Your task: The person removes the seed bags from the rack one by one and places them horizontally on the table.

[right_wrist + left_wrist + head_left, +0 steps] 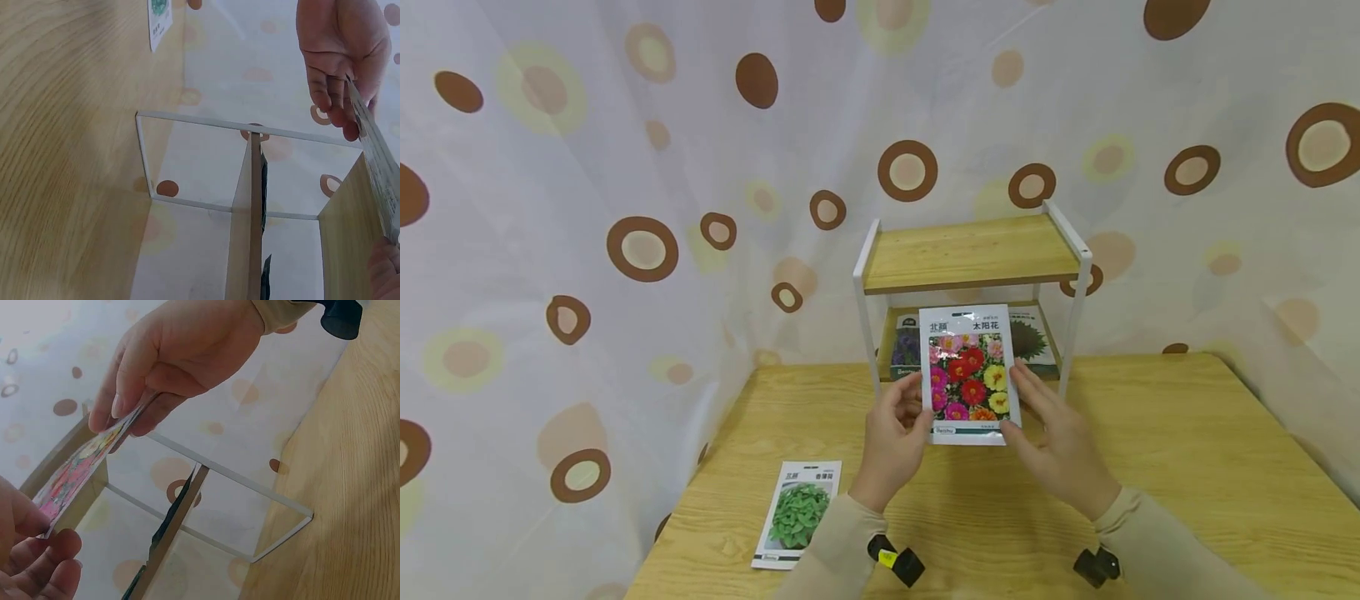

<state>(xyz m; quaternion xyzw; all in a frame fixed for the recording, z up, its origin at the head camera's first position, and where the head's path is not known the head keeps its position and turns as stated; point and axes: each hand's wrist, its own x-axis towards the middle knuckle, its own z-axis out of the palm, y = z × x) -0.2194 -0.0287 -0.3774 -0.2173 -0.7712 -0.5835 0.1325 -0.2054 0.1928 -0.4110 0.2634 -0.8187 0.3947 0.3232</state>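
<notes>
A seed packet (967, 375) printed with red, pink and yellow flowers is held upright in front of the small shelf. My left hand (891, 437) pinches its lower left edge between thumb and fingers. On the opposite edge, my right hand (1060, 442) grips the packet with the thumb in front. In the left wrist view the packet (81, 462) shows nearly edge-on, between both hands. The right wrist view has the packet's back (378, 156) side-on, with the left hand (344, 56) at its far end.
A two-tier shelf (973, 250) with white frame stands at the table's back. Two more packets lie on its lower tier, a dark purple one (906, 346) and a green plant one (1030, 337). A green-leaf packet (799, 512) lies on the wooden table (1180, 467) at left.
</notes>
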